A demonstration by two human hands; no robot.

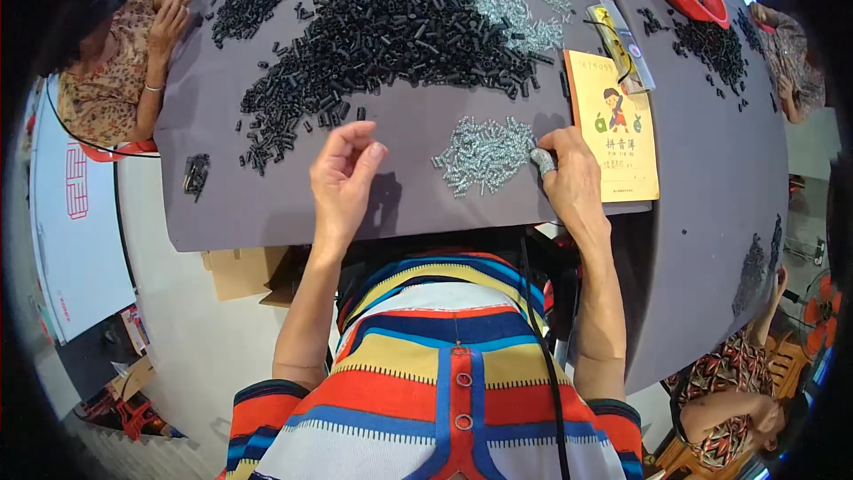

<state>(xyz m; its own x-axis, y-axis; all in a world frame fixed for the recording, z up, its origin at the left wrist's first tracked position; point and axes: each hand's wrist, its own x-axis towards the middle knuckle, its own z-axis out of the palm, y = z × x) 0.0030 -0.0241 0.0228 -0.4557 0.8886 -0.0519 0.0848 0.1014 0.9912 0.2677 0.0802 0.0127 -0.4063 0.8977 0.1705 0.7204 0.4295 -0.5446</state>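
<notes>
Fingers loosely curled and thumb apart, the left hand point(343, 182) hovers over a smooth grey tabletop point(267, 213); the right hand point(573, 173) bends its fingers downward, grip impossible to tell, beside a near pile of small silvery metal coils point(486, 156). Farther away spread ridged black cylinders point(391, 40); right, a yellow paper booklet point(629, 164).

Between the left hand point(342, 182) and the small silvery pile point(484, 156), I saw a bare strip of grey surface point(404, 142), open for passing. Beyond it, the broad black heap point(382, 36) barred the way, while the yellow booklet point(631, 164) crowded the right hand's point(573, 173) outer side.
</notes>
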